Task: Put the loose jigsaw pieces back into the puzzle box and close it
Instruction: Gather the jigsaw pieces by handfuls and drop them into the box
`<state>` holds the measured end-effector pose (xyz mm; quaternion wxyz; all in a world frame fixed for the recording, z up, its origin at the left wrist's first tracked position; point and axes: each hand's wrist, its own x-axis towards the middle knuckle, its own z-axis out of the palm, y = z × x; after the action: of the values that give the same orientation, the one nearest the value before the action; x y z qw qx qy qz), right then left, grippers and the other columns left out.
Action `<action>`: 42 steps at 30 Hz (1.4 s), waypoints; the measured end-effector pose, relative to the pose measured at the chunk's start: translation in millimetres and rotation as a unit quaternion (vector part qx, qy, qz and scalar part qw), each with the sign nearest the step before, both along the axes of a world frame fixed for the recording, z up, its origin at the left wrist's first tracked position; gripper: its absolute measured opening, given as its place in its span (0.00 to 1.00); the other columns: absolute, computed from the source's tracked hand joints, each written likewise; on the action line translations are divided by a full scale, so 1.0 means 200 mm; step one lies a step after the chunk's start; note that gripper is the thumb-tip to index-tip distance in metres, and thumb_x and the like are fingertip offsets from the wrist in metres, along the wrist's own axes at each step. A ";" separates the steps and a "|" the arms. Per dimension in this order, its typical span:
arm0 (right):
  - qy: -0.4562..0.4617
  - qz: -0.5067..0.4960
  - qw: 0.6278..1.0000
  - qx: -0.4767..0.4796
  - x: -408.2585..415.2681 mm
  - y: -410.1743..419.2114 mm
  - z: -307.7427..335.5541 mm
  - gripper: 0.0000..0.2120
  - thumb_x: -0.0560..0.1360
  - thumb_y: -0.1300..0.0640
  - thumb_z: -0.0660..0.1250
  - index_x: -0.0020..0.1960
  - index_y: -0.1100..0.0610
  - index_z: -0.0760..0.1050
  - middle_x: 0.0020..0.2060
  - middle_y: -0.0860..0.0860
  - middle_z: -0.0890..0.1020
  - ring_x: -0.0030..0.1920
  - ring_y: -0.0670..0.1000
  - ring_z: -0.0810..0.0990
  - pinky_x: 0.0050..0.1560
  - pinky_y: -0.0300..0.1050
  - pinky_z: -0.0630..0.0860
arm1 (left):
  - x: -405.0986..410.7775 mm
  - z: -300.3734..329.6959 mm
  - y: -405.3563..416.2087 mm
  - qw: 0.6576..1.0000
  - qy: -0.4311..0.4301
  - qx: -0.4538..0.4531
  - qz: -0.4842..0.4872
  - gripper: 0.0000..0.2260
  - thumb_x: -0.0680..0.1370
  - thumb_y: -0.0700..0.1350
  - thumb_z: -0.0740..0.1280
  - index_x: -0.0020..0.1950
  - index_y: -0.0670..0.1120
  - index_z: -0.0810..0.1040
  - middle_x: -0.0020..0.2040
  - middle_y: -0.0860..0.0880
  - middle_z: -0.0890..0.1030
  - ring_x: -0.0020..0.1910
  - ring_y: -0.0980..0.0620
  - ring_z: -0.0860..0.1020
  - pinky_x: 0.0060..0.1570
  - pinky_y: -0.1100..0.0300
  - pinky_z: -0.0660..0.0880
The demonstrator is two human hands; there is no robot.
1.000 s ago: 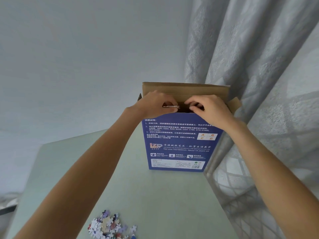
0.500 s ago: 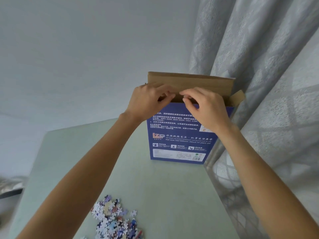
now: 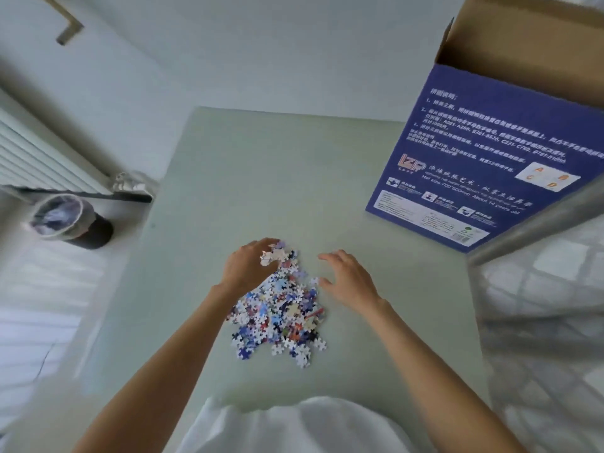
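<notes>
Pale green tabletop (image 3: 202,322) carries a heap of small multicoloured jigsaw pieces (image 3: 277,312) nearest the person. At its far end the left hand (image 3: 248,266) curls round a few pieces, while the right hand (image 3: 349,279) hovers spread just beside it. Farther right stands the blue cardboard puzzle box (image 3: 483,165), top flaps open.

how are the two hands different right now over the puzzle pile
The left hand curls its fingers round a clump of jigsaw pieces at the pile's far end; the right hand holds nothing, fingers spread and relaxed. The left hand overlaps the pile; the right hand sits at its right edge. Both are bare, over the table.
</notes>
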<state>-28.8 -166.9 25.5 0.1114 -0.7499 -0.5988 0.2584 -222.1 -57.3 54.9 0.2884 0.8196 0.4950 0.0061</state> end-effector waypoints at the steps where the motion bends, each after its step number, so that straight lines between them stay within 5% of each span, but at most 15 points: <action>1: 0.018 -0.009 0.998 -0.055 -0.06 0.00 -0.06 0.28 0.74 0.50 0.67 0.72 0.52 0.63 0.65 0.52 0.68 0.65 0.54 0.67 0.60 0.48 0.71 | -0.07 -0.06 -0.02 0.999 0.033 -0.021 0.018 0.24 0.74 0.50 0.68 0.69 0.52 0.68 0.61 0.47 0.77 0.57 0.49 0.76 0.58 0.53 0.73; 6: 0.034 -0.087 0.982 -0.163 -0.31 -0.06 -0.23 0.46 0.67 0.38 0.72 0.75 0.49 0.51 0.66 0.57 0.59 0.64 0.59 0.63 0.61 0.51 0.70 | -0.27 -0.30 -0.12 0.984 0.113 -0.104 0.093 0.38 0.70 0.57 0.72 0.74 0.52 0.58 0.69 0.44 0.64 0.66 0.43 0.63 0.63 0.49 0.68; 16: 0.024 -0.039 0.995 -0.086 -0.47 -0.04 -0.30 0.47 0.66 0.49 0.75 0.75 0.47 0.50 0.66 0.56 0.61 0.61 0.54 0.68 0.56 0.47 0.75 | -0.22 -0.44 -0.26 0.989 0.074 -0.120 0.036 0.48 0.61 0.56 0.78 0.74 0.52 0.55 0.67 0.45 0.61 0.64 0.45 0.61 0.66 0.52 0.64; 19: -0.012 0.005 0.996 -0.094 -0.45 0.00 -0.30 0.46 0.66 0.46 0.75 0.74 0.47 0.51 0.66 0.57 0.62 0.56 0.52 0.72 0.50 0.46 0.78 | -0.20 -0.45 -0.26 0.991 0.068 -0.116 0.017 0.46 0.61 0.53 0.78 0.73 0.54 0.58 0.66 0.46 0.63 0.63 0.46 0.62 0.66 0.53 0.65; 22: 0.022 0.034 0.990 -0.138 -0.41 0.03 -0.29 0.47 0.65 0.45 0.75 0.75 0.48 0.52 0.68 0.56 0.58 0.62 0.55 0.68 0.59 0.50 0.74 | -0.21 -0.45 -0.23 0.992 0.040 -0.118 0.024 0.39 0.63 0.50 0.78 0.70 0.55 0.63 0.66 0.48 0.65 0.62 0.47 0.64 0.63 0.55 0.67; 24: 0.037 0.072 0.983 -0.164 -0.39 0.03 -0.29 0.47 0.66 0.52 0.76 0.76 0.50 0.52 0.68 0.56 0.57 0.65 0.55 0.66 0.63 0.49 0.71 | -0.22 -0.46 -0.21 0.993 0.027 -0.114 0.025 0.36 0.65 0.49 0.77 0.69 0.56 0.66 0.65 0.49 0.67 0.61 0.48 0.66 0.61 0.56 0.69; 27: 0.008 0.099 0.984 -0.150 -0.37 0.04 -0.28 0.42 0.67 0.61 0.75 0.74 0.50 0.56 0.69 0.56 0.59 0.58 0.52 0.73 0.54 0.42 0.76 | -0.22 -0.45 -0.19 0.995 0.031 -0.098 0.017 0.32 0.67 0.51 0.75 0.68 0.56 0.66 0.64 0.50 0.68 0.59 0.51 0.70 0.54 0.59 0.73; 30: -0.027 0.082 0.990 -0.111 -0.40 0.05 -0.27 0.33 0.68 0.57 0.74 0.69 0.52 0.63 0.68 0.55 0.65 0.56 0.51 0.74 0.48 0.37 0.74 | -0.22 -0.43 -0.19 0.995 0.041 -0.090 0.006 0.30 0.69 0.52 0.74 0.67 0.57 0.66 0.62 0.51 0.70 0.54 0.52 0.73 0.45 0.63 0.74; 33: -0.073 0.085 0.990 -0.085 -0.42 0.06 -0.27 0.31 0.67 0.49 0.74 0.66 0.52 0.67 0.63 0.54 0.68 0.59 0.52 0.68 0.57 0.40 0.69 | -0.23 -0.41 -0.20 0.995 0.039 -0.088 -0.001 0.27 0.71 0.50 0.72 0.68 0.55 0.65 0.61 0.51 0.72 0.50 0.52 0.76 0.39 0.65 0.71; 39: -0.066 0.088 0.991 -0.070 -0.47 0.08 -0.29 0.28 0.69 0.54 0.73 0.65 0.58 0.66 0.63 0.52 0.70 0.65 0.52 0.67 0.65 0.43 0.67 | -0.26 -0.40 -0.21 0.996 -0.005 -0.085 0.029 0.23 0.74 0.42 0.68 0.68 0.53 0.67 0.60 0.49 0.76 0.47 0.51 0.78 0.45 0.59 0.76; 42: -0.051 0.076 0.994 -0.066 -0.50 0.08 -0.29 0.28 0.71 0.57 0.72 0.67 0.57 0.64 0.64 0.51 0.71 0.64 0.51 0.68 0.60 0.40 0.70 | -0.27 -0.40 -0.21 0.995 -0.027 -0.088 0.046 0.23 0.74 0.40 0.68 0.68 0.52 0.68 0.60 0.48 0.78 0.48 0.50 0.80 0.48 0.58 0.76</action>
<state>-128.0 -149.9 -31.6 0.0108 -0.7201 -0.6405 0.2665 -276.1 -99.0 -25.6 0.3719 0.7669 0.5230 -0.0015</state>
